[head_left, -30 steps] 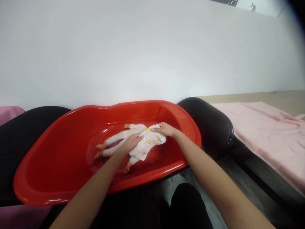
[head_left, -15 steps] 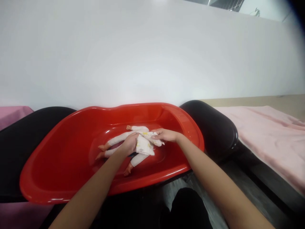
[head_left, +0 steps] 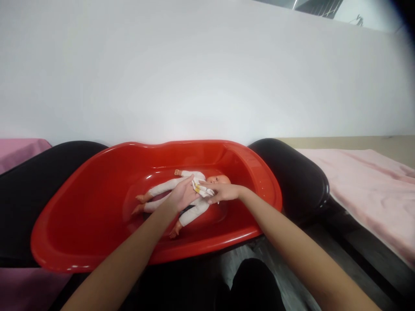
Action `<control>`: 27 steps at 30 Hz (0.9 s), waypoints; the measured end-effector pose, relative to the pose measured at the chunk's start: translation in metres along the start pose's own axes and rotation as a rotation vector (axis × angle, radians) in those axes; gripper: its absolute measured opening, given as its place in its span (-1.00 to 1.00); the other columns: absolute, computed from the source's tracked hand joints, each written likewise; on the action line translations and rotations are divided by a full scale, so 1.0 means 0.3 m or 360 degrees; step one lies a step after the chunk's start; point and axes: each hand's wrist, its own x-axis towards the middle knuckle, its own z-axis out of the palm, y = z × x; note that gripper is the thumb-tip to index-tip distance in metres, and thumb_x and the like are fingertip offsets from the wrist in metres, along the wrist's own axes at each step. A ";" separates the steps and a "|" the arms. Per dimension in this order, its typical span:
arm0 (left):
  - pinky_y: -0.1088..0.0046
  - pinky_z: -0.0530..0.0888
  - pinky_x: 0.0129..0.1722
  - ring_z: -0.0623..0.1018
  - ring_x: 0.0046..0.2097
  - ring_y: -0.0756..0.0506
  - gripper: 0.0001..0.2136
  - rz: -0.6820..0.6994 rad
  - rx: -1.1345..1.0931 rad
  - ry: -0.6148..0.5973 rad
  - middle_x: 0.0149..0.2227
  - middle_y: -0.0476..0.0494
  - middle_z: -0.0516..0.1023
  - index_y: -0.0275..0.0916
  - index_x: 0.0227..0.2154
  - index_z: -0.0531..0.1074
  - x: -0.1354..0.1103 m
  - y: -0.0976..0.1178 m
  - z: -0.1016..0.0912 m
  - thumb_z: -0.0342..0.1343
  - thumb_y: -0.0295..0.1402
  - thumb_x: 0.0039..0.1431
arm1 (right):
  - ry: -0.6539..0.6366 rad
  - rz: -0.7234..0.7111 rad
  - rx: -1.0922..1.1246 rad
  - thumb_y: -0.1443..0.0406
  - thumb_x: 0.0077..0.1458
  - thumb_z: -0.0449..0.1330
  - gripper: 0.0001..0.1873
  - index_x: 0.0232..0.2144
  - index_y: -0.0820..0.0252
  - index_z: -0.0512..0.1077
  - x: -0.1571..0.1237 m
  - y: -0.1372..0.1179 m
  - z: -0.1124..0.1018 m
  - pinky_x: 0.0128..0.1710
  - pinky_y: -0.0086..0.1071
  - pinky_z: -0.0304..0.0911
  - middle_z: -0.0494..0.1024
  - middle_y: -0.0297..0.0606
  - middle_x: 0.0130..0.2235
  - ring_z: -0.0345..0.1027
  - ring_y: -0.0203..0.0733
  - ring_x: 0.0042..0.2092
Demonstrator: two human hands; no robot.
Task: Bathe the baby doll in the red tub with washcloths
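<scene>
A baby doll (head_left: 194, 211) in white clothing lies on its back in a red baby bathtub (head_left: 81, 216), its head to the right and its feet to the left. Over the doll's chest, a small white cloth (head_left: 202, 189) with yellow marks is bunched between my two hands. My left hand (head_left: 184, 193) is turned palm up, and the cloth lies across its fingers, whose tips are hidden. From the right, my right hand (head_left: 225, 192) grips the cloth's other side, fingers bent over it. That hand partly covers the doll's head.
Black stools or seats (head_left: 288, 172) flank the tub, another (head_left: 19, 211) being on the left. A pink sheet (head_left: 366, 185) covers a surface at right, and pink fabric (head_left: 22, 153) shows at far left. A white wall (head_left: 194, 77) rises behind the tub.
The cloth, spread out and hanging over the doll's chest before, is now gathered into a smaller bundle. My left hand has turned palm up, and the doll's head has come into view.
</scene>
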 end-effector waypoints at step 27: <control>0.11 0.44 -0.09 0.56 -0.08 -0.34 -0.77 -0.0446 -0.0219 -0.0203 -0.34 -0.34 0.61 -0.34 -0.27 0.50 -0.005 0.010 -0.021 0.07 -0.35 0.04 | 0.0394 -0.0022 0.0431 -0.04 0.06 0.19 -0.52 -0.17 0.24 0.49 -0.003 -0.016 -0.001 -0.26 -0.41 0.26 0.54 -0.25 -0.26 0.37 -0.25 -0.28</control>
